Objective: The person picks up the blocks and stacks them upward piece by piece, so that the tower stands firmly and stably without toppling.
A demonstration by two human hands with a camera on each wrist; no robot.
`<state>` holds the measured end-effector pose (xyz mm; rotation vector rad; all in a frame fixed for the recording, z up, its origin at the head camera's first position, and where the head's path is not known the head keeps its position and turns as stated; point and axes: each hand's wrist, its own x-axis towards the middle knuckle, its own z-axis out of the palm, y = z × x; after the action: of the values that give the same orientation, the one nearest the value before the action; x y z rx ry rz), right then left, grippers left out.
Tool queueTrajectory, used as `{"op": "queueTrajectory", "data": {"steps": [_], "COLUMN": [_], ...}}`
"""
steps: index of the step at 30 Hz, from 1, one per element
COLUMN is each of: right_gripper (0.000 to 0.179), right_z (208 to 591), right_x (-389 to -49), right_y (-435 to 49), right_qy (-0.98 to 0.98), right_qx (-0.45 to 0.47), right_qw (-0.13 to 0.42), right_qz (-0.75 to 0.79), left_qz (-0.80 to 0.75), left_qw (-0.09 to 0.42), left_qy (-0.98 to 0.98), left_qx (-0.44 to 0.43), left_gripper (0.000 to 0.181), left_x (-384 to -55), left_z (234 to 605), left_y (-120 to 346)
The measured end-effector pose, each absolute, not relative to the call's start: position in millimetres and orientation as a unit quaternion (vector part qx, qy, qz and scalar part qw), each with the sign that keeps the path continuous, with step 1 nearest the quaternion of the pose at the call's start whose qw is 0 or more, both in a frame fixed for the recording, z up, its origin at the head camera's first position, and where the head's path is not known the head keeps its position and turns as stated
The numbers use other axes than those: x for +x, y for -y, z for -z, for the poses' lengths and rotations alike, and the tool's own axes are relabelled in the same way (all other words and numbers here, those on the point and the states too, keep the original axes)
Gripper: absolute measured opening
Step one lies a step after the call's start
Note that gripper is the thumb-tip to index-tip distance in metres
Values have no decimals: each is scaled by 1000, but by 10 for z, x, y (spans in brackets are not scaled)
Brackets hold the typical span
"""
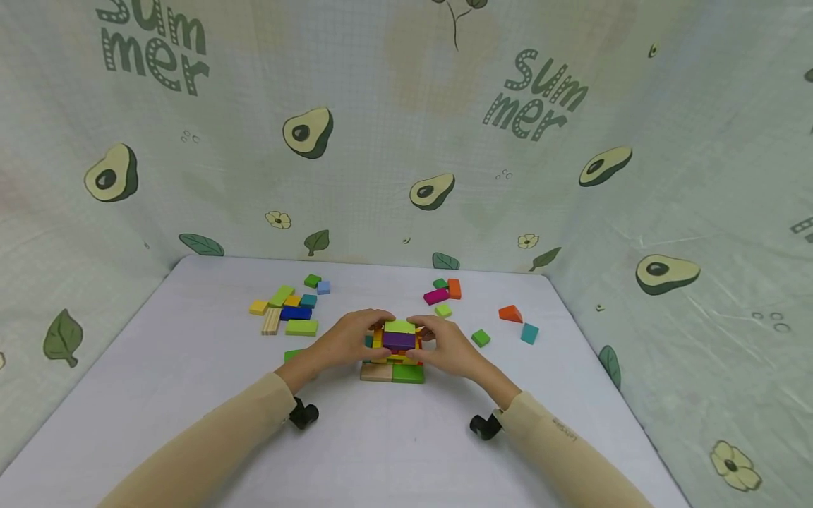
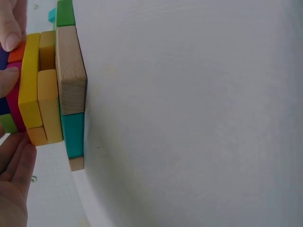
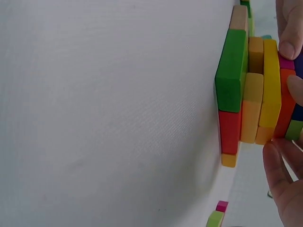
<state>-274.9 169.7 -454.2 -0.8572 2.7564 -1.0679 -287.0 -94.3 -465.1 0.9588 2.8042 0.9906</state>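
A layered stack of wooden toy blocks stands in the middle of the white table. Its bottom layer shows a plain wood block (image 1: pixel 377 372) and a green block (image 1: pixel 408 374) at the front. Above lie yellow blocks (image 2: pixel 31 85), then a magenta block (image 2: pixel 14 106) and an orange block (image 3: pixel 285 106). A purple block (image 1: pixel 399 341) and a light green block (image 1: pixel 399 327) are at the top. My left hand (image 1: pixel 349 339) grips the upper blocks from the left, thumb in front and fingers behind. From the right, my right hand (image 1: pixel 452 347) holds them the same way.
Loose blocks lie in a group at the back left, among them a blue block (image 1: pixel 296 313) and a light green one (image 1: pixel 301 327). Further right are a magenta block (image 1: pixel 436 296), an orange wedge (image 1: pixel 510 314) and a teal block (image 1: pixel 530 334). A patterned cloth (image 1: pixel 375 219) hangs behind the table.
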Motion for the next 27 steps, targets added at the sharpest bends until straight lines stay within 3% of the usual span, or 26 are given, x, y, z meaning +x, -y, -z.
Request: {"op": "queueTrajectory", "data": {"steps": [14, 22, 27], "right_gripper": [64, 62, 62], "right_z": [4550, 4573, 4589], "right_x": [-2775, -2770, -2757], "right_y": [-1698, -1685, -1681], "right_qy": [-895, -895, -896], "right_qx": [-282, -274, -266], "right_qw": [31, 30, 30], "right_qz": [344, 350, 354], "left_qz": [-320, -317, -319], "left_qw": [7, 19, 10], "left_qy": [-896, -900, -902], "left_qx": [307, 298, 290], "left_gripper": [65, 76, 61], "left_x": [-2854, -2879, -2922], "left_z": [4636, 4632, 4623], "left_y": [936, 1096, 1455]}}
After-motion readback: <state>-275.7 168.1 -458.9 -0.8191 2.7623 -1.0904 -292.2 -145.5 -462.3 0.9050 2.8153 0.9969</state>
